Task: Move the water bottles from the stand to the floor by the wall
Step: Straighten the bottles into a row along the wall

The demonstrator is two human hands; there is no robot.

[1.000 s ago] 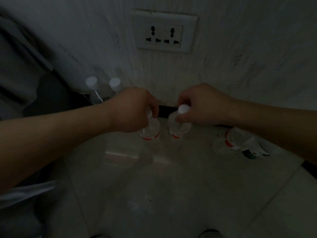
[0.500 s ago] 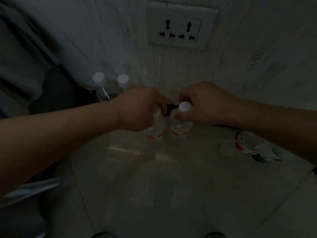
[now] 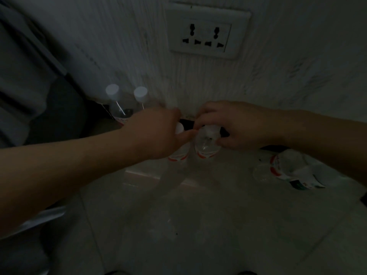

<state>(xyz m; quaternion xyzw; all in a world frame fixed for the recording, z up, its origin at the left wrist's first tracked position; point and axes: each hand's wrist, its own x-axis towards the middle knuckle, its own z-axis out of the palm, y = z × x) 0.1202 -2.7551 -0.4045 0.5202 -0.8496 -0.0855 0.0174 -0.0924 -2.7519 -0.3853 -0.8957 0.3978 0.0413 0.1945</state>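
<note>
Two bottles (image 3: 119, 111) stand by the wall (image 3: 123, 46) at ten o'clock; your left hand (image 3: 158, 133) grips a third bottle (image 3: 178, 155), your right hand (image 3: 236, 126) a fourth bottle (image 3: 206, 147), nearly placed.

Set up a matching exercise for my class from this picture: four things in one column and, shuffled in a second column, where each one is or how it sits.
Things
1. socket
2. crumpled bottle
3. two capped bottles
4. right-hand bottle

Places
A. lying on the floor at the far right
B. upright, neck in the grip of the right hand, beside the left-hand bottle that the left hand holds
C. set in the wall above both hands
D. standing untouched by the wall, left of the left hand

Pairs: 1-C, 2-A, 3-D, 4-B
</note>
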